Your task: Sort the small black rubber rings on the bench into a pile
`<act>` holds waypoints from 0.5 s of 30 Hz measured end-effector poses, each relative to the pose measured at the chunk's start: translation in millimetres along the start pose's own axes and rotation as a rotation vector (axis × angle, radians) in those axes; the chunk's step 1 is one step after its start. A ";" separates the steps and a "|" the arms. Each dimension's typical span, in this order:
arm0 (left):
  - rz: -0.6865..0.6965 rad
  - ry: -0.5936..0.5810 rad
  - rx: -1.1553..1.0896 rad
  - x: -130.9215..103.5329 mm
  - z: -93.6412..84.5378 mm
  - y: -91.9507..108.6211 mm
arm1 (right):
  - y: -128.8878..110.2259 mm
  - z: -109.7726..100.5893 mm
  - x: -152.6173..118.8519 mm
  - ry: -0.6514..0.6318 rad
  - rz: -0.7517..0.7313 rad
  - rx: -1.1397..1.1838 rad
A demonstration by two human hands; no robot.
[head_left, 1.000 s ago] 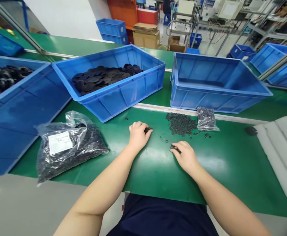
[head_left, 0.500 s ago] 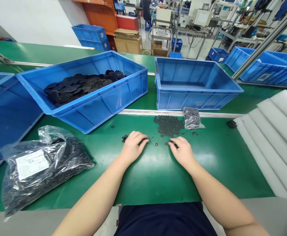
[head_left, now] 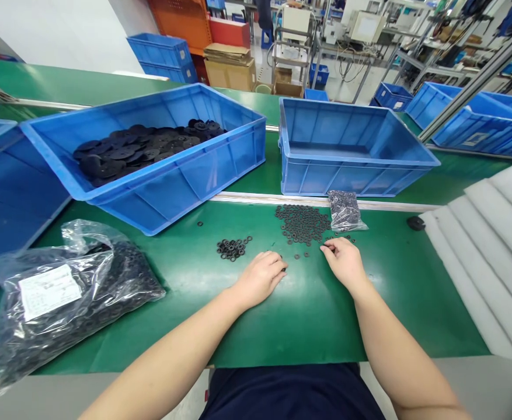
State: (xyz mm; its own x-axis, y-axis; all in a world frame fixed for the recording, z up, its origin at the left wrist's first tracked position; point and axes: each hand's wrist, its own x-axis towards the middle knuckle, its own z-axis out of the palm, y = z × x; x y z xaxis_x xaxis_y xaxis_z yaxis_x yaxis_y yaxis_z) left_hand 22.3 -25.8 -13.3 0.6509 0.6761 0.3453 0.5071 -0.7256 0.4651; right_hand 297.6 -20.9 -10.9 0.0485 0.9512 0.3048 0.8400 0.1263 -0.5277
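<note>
My left hand [head_left: 261, 279] rests low over the green tabletop with its fingers curled together, and a small black ring [head_left: 284, 269] shows at the fingertips. To its left lies a small pile of black rings [head_left: 232, 249]. My right hand [head_left: 344, 263] has thumb and fingertips pinched together beside a few tiny loose parts; what they hold, if anything, is too small to make out. Between and beyond the hands spreads a larger flat patch of dark rings [head_left: 303, 223]. Two single rings [head_left: 296, 256] lie just in front of that patch.
A small clear bag of tiny parts [head_left: 345, 211] lies against a blue bin [head_left: 356, 175]. Another blue bin [head_left: 181, 189] holds black discs. At left is a large plastic bag of black parts [head_left: 80, 297]; white foam sheets [head_left: 492, 245] stand at right.
My left hand has moved right and nearer to me, uncovering the small ring pile. My right hand has shifted right, toward the tiny parts below the small bag.
</note>
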 end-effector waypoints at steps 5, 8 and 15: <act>-0.035 -0.004 -0.008 0.8 -1.8 -2.6 | -1.8 4.1 -1.0 -0.038 -0.044 -0.032; -0.060 0.037 -0.006 -0.4 -12.9 -7.0 | -5.7 3.8 -2.0 -0.043 -0.076 -0.079; -0.566 0.257 0.324 -7.8 -49.2 -41.4 | -59.2 17.5 -24.6 -0.127 -0.345 0.048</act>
State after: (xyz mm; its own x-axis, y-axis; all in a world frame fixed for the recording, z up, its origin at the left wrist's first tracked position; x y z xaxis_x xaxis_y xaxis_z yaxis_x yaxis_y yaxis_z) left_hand -31.6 5.2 4.8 0.1029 0.9413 0.3216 0.8974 -0.2273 0.3781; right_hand 237.2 -46.9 -1.1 -0.3034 0.8774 0.3716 0.7690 0.4557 -0.4483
